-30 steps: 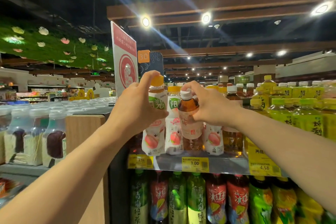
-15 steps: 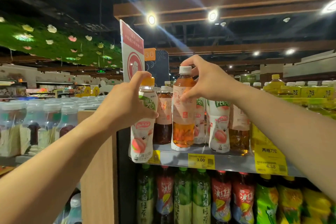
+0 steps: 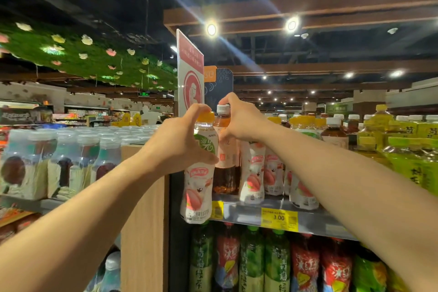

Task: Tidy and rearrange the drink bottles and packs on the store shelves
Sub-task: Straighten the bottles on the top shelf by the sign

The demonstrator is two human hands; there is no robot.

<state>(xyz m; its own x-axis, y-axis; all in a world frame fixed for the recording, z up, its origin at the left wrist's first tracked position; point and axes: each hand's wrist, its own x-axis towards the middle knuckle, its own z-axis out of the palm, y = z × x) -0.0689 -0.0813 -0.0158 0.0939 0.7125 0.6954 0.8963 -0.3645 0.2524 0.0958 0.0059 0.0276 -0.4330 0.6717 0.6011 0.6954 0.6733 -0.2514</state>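
Note:
My left hand (image 3: 176, 142) grips a white peach-drink bottle (image 3: 198, 192) with an orange cap, held off the shelf's front left corner, its base below the shelf edge. My right hand (image 3: 239, 121) pinches the neck of a brown tea bottle (image 3: 225, 173) with a white cap, which stands at the far left of the top shelf (image 3: 248, 213), just right of the peach bottle. More peach-drink bottles (image 3: 252, 173) stand in a row to its right.
Yellow-green tea bottles (image 3: 407, 156) fill the shelf's right side. A lower shelf holds green and red bottles (image 3: 251, 261). A wooden side panel (image 3: 144, 220) bounds the shelf at left, a red sign (image 3: 190, 83) above it. Clear bottles (image 3: 71, 161) fill the neighbouring left unit.
The right hand has moved the tea bottle left and down from the raised position to the shelf's left end. The left hand kept the peach bottle off the shelf's corner.

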